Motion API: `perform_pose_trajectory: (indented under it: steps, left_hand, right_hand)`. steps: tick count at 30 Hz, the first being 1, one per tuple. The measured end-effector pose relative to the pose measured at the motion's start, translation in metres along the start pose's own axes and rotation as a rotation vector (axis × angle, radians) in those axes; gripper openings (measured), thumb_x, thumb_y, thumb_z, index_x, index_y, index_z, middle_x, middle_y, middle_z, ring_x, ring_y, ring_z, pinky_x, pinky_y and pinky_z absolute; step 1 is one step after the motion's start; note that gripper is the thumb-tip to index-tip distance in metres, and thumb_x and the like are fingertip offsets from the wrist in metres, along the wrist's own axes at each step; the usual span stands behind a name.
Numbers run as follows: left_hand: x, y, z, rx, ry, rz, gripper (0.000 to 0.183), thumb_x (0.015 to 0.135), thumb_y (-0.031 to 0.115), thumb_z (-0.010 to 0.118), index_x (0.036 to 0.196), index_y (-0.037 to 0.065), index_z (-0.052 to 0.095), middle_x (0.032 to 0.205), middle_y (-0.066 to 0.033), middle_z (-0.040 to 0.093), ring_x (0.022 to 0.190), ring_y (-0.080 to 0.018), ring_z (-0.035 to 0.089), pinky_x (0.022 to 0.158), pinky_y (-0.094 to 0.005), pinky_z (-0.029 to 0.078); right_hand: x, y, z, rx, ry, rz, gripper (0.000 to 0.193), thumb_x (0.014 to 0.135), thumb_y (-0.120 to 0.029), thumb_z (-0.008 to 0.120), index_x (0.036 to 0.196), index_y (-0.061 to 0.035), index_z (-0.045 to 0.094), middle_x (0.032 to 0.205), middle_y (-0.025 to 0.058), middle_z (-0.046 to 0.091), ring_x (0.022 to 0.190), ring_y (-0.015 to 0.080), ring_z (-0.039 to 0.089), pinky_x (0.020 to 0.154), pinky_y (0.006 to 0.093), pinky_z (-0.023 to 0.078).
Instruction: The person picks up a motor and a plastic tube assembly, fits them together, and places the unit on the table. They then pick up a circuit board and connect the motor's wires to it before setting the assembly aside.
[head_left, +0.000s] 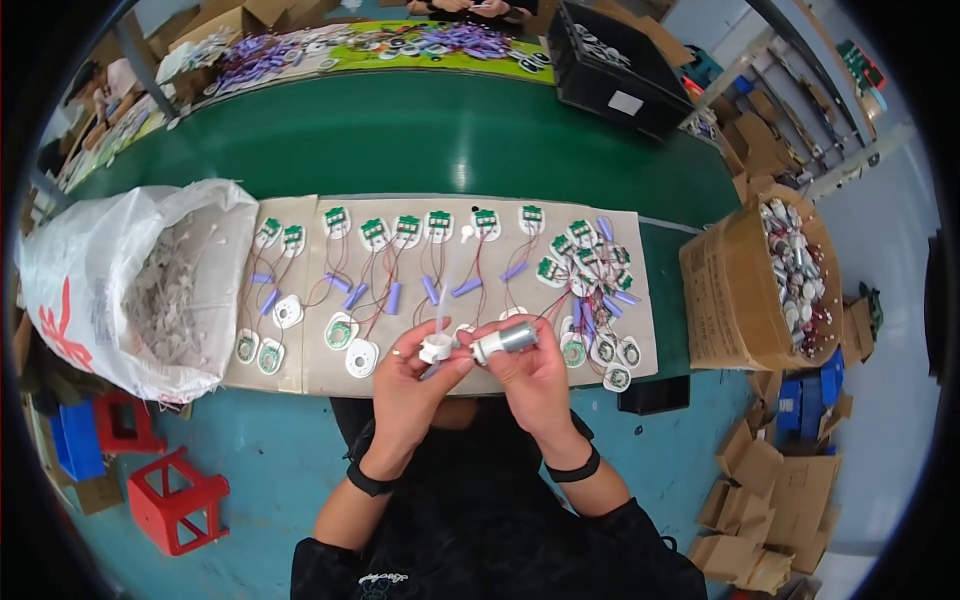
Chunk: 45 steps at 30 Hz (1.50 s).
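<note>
In my left hand (pixel 405 400) is a white plastic fitting (pixel 435 348), pinched between the fingers. A thin translucent tube (pixel 446 285) rises from it, ending in a small white tip. My right hand (pixel 535 390) grips a small silver motor (pixel 508 339) with a white end, which points at the fitting. The two parts are close together; whether they touch I cannot tell. Beyond my hands, green circuit boards (pixel 438 223) on white discs lie in a row on cardboard (pixel 400 280), wired to purple cylindrical cells (pixel 393 298). More boards are heaped at the right (pixel 590 255).
At the left, a white woven sack (pixel 85 270) gapes over translucent plastic parts. A cardboard box (pixel 720 300) of motors stands at the right. A black crate (pixel 620 90) sits across the green table (pixel 400 140). Other people work at the far side. Red stools (pixel 175 505) stand lower left.
</note>
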<state>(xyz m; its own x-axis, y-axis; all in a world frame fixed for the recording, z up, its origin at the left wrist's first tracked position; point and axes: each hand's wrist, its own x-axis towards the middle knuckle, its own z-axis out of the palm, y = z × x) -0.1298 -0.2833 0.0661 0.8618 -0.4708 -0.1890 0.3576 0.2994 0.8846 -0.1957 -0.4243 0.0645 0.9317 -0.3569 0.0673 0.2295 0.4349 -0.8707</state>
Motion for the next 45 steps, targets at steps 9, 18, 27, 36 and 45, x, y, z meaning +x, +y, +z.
perform_pose_trajectory:
  steps: [9, 18, 27, 36, 45]
  left_hand:
    - [-0.012, 0.004, 0.001, -0.020, 0.048, 0.036, 0.051, 0.081, -0.010, 0.074, 0.128, 0.000, 0.057, 0.106, -0.0084, 0.069, 0.094, -0.0143, 0.068, 0.084, -0.0272, 0.055]
    - [-0.023, 0.000, -0.008, 0.075, -0.020, 0.075, 0.046, 0.085, -0.007, 0.072, 0.128, -0.001, 0.056, 0.108, -0.0085, 0.070, 0.096, -0.0109, 0.067, 0.086, -0.0241, 0.053]
    - [-0.028, -0.021, 0.007, 0.072, -0.135, -0.047, 0.050, 0.092, 0.002, 0.068, 0.139, 0.001, 0.049, 0.110, -0.0055, 0.070, 0.092, -0.0067, 0.062, 0.078, -0.0194, 0.047]
    - [0.025, 0.043, 0.033, 0.434, -0.655, -0.180, 0.041, 0.097, 0.013, 0.061, 0.138, 0.010, 0.057, 0.098, 0.0007, 0.067, 0.086, -0.0065, 0.058, 0.077, -0.0233, 0.048]
    - [0.197, 0.100, 0.069, 1.796, -0.818, 0.480, 0.023, 0.084, 0.014, 0.062, 0.102, 0.006, 0.074, 0.103, -0.0185, 0.071, 0.097, -0.0362, 0.068, 0.081, -0.0457, 0.056]
  right_hand:
    - [-0.009, 0.001, 0.017, 0.031, -0.010, -0.045, 0.036, 0.096, -0.013, 0.065, 0.120, -0.0005, 0.041, 0.121, 0.0186, 0.060, 0.120, 0.0308, 0.060, 0.104, 0.0438, 0.047]
    - [-0.017, -0.001, 0.001, -0.051, -0.127, 0.131, 0.042, 0.095, -0.004, 0.063, 0.129, -0.0011, 0.038, 0.122, 0.0185, 0.059, 0.119, 0.0282, 0.060, 0.103, 0.0402, 0.048]
    - [0.008, -0.024, -0.001, -0.003, 0.141, -0.019, 0.029, 0.104, -0.020, 0.045, 0.128, -0.0029, 0.047, 0.087, 0.0040, 0.052, 0.088, 0.0177, 0.058, 0.088, 0.0360, 0.048]
    - [0.045, -0.099, 0.002, -0.114, 0.302, -0.155, 0.023, 0.106, -0.023, 0.047, 0.114, -0.0026, 0.053, 0.076, -0.0001, 0.049, 0.065, 0.0095, 0.052, 0.056, 0.0255, 0.046]
    - [0.079, -0.227, -0.035, -0.126, 0.112, -0.157, 0.025, 0.105, -0.027, 0.049, 0.109, -0.0034, 0.056, 0.066, -0.0022, 0.043, 0.050, 0.0073, 0.041, 0.044, 0.0240, 0.037]
